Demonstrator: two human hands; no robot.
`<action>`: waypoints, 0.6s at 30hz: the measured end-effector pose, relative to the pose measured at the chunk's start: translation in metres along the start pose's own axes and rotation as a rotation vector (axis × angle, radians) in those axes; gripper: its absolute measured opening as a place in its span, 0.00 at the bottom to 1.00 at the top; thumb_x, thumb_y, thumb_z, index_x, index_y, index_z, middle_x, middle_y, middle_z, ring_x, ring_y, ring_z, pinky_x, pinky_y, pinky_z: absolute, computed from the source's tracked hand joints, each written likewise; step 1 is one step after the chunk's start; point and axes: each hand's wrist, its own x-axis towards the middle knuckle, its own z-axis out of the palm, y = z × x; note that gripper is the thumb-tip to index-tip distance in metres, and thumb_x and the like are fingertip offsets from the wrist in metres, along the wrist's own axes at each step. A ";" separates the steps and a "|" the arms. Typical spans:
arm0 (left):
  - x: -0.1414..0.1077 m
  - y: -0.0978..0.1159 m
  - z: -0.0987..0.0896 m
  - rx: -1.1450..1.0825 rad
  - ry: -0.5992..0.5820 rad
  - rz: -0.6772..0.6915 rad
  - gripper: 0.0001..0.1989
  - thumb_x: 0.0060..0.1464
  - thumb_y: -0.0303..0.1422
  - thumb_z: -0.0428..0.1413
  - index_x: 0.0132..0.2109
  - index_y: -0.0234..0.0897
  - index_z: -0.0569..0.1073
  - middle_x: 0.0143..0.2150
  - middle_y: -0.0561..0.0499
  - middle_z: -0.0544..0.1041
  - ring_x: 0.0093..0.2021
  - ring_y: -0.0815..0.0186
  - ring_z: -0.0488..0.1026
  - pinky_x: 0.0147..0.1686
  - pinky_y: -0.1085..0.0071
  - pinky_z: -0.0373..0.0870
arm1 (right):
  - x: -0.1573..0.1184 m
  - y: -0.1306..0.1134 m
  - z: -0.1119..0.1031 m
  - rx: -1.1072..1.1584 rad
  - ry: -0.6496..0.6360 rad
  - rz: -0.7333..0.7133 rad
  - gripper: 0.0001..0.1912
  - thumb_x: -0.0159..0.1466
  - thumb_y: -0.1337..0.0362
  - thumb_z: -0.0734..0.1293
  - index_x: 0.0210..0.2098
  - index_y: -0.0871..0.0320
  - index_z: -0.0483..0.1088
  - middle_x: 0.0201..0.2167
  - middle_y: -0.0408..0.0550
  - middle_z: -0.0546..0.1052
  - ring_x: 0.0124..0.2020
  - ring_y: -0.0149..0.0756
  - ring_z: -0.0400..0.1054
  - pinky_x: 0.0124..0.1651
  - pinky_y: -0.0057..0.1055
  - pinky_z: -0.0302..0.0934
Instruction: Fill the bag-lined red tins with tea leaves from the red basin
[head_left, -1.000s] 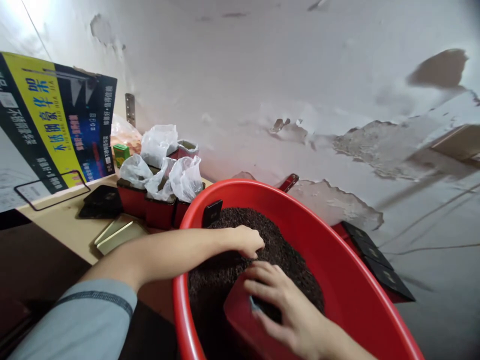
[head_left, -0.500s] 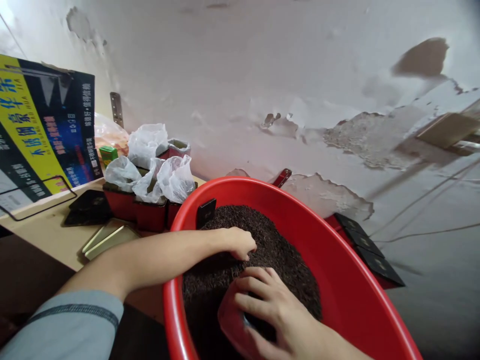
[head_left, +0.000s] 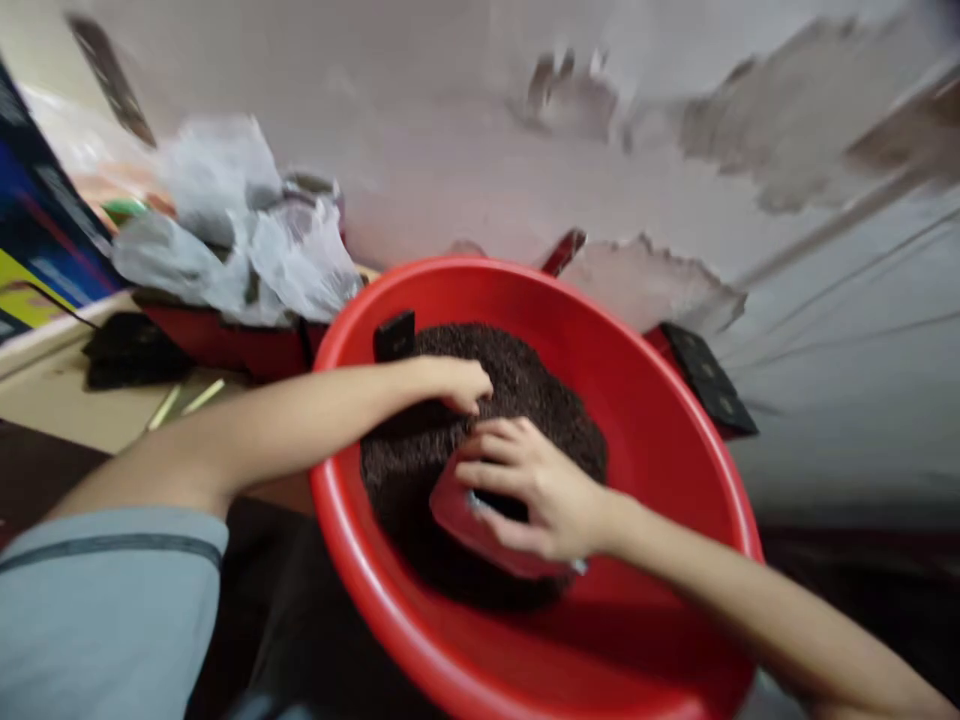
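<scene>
Gripping red container (head_left: 486, 537): right hand (head_left: 541, 487), fingers arched; left hand (head_left: 459, 382) downturned, fingers curled, hold unclear.

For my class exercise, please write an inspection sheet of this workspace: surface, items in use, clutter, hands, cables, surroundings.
Surface: tan tabletop at left, partly covered.
Job's things: red tub holding dark loose material and a red container.
Clutter: white plastic bags above red boxes; black piece at the tub's inner wall.
Left hand: at the dark loose material; grasp unclear.
Right hand: gripping the red container.
Cables: thin lines at right, possibly cords.
Surroundings: pale wall with peeling patches.
</scene>
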 end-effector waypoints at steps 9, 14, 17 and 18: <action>0.020 -0.038 0.010 -0.115 0.022 -0.061 0.22 0.56 0.36 0.61 0.58 0.41 0.80 0.50 0.47 0.84 0.53 0.55 0.76 0.56 0.66 0.67 | -0.009 -0.021 0.008 -0.021 0.084 -0.032 0.16 0.71 0.58 0.62 0.51 0.56 0.76 0.51 0.55 0.79 0.57 0.49 0.66 0.54 0.47 0.55; 0.015 -0.029 0.006 -0.048 0.002 -0.048 0.23 0.58 0.35 0.59 0.60 0.40 0.79 0.52 0.46 0.84 0.52 0.56 0.77 0.55 0.65 0.68 | -0.007 -0.021 0.007 -0.021 0.075 -0.028 0.16 0.71 0.57 0.62 0.50 0.56 0.76 0.50 0.54 0.79 0.56 0.49 0.66 0.53 0.46 0.55; 0.013 -0.023 0.004 -0.022 -0.012 -0.032 0.23 0.59 0.35 0.59 0.60 0.40 0.79 0.51 0.45 0.84 0.50 0.56 0.78 0.53 0.65 0.69 | -0.007 -0.022 0.007 -0.037 0.061 -0.030 0.16 0.70 0.58 0.62 0.51 0.56 0.76 0.50 0.55 0.79 0.56 0.49 0.66 0.52 0.47 0.55; 0.012 -0.022 0.003 -0.009 -0.019 -0.029 0.22 0.60 0.35 0.58 0.60 0.39 0.78 0.51 0.45 0.84 0.49 0.56 0.78 0.52 0.65 0.69 | -0.007 -0.023 0.007 -0.045 0.051 -0.047 0.16 0.70 0.58 0.62 0.52 0.55 0.76 0.50 0.54 0.79 0.56 0.49 0.66 0.53 0.48 0.54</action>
